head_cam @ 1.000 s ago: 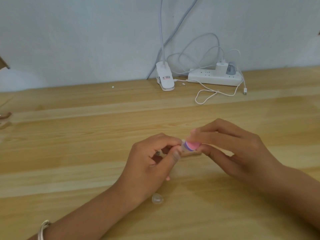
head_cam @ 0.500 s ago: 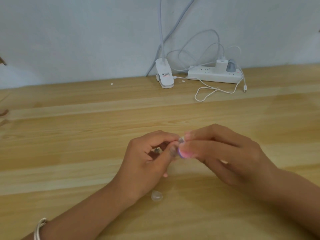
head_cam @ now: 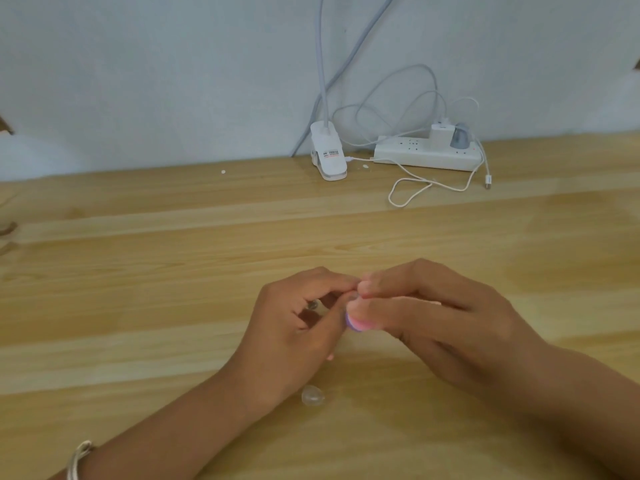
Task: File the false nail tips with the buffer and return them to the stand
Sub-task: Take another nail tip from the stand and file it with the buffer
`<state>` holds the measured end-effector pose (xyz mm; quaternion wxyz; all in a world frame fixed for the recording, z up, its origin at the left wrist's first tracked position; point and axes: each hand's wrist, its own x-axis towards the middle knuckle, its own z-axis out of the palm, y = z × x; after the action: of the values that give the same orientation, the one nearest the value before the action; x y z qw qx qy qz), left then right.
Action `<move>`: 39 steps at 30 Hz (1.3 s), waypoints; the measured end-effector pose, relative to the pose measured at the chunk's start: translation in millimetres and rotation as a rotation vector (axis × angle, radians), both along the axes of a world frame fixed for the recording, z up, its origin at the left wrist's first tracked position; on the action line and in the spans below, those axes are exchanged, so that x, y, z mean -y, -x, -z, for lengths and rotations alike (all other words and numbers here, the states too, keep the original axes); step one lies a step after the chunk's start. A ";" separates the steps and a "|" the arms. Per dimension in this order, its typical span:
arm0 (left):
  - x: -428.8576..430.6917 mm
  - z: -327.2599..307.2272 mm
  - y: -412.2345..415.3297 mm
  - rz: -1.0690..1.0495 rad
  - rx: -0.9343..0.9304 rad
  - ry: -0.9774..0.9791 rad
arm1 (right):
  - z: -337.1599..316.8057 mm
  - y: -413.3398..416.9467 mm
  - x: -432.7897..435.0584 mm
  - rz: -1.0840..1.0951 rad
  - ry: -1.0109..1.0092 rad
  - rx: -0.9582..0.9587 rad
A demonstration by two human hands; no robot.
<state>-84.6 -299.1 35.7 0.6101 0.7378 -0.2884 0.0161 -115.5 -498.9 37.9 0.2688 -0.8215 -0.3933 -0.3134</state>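
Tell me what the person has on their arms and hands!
Both arms are bare as far as the picture shows, with no sleeves or gloves. The left hand and right hand show no rings. The only thing worn is a thin silver-coloured metal bangle round the left wrist, near the bottom edge.

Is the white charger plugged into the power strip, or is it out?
Plugged in. The white charger stands upright on the power strip, its base sitting against the socket face.
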 end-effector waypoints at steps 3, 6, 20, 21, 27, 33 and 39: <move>-0.3 0.8 -0.8 -0.011 0.012 -0.020 | -4.6 -7.2 11.2 0.062 -0.005 -0.024; -0.5 0.7 -0.7 0.004 0.006 -0.013 | -1.4 -4.4 6.3 0.043 -0.002 -0.026; -1.9 -3.1 -1.2 0.075 -0.150 0.086 | -0.3 -4.8 5.4 0.043 -0.020 0.042; -1.7 -3.5 -1.4 0.082 -0.173 0.096 | -0.1 -6.1 7.2 0.059 -0.036 0.036; -1.8 -2.5 -1.9 0.132 -0.204 0.128 | 10.6 -6.2 4.2 -0.008 -0.042 0.058; -1.5 -3.2 -2.7 0.199 -0.303 0.141 | 3.7 -15.3 12.1 0.135 -0.108 0.020; -2.1 -5.7 -1.0 0.253 -0.314 0.091 | 10.9 -6.4 2.8 0.046 -0.049 -0.042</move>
<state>-83.6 -297.1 41.5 0.6776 0.6607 -0.2790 -0.1628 -109.1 -501.7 27.0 0.2898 -0.8298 -0.3609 -0.3117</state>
